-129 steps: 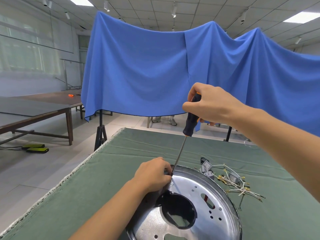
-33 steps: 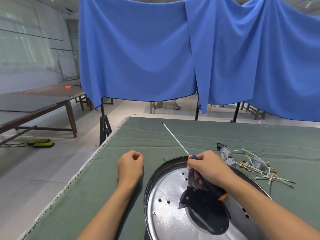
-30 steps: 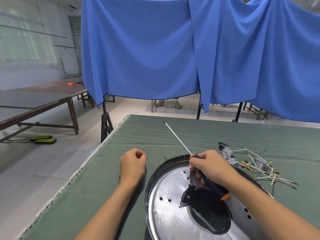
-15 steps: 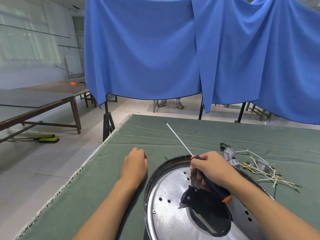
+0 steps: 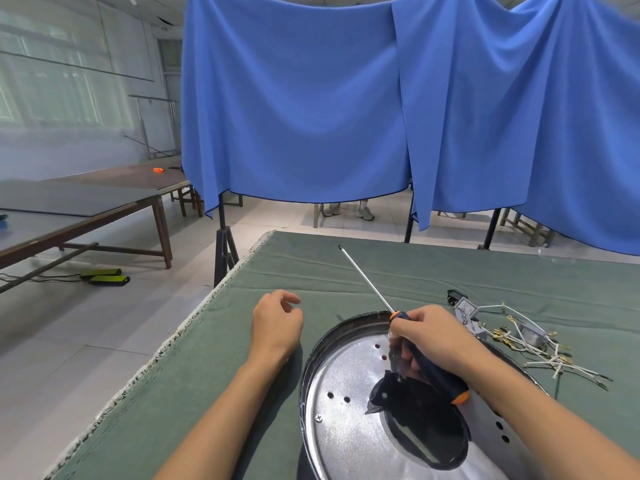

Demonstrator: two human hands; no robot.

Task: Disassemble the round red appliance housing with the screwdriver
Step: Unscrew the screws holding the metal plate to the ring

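Observation:
The round appliance housing (image 5: 346, 386) lies on the green table with its shiny metal inside facing up; a dark central opening and a black part show in it. My right hand (image 5: 433, 341) rests over the housing and grips the screwdriver (image 5: 367, 280) by its dark blue and orange handle, the long shaft pointing up and away to the left. The same hand's fingers also touch the black part (image 5: 391, 389) near the opening. My left hand (image 5: 277, 322) hovers over the cloth left of the housing, fingers loosely curled, holding nothing.
A bundle of white wires with brass terminals and a small grey switch box (image 5: 512, 334) lies right of the housing. The green cloth table (image 5: 207, 375) has its left edge close to my left arm. Blue drapes (image 5: 311, 116) hang behind.
My left hand has lifted slightly off the table and its fingers have loosened. My right hand and the screwdriver have stayed almost still over the housing.

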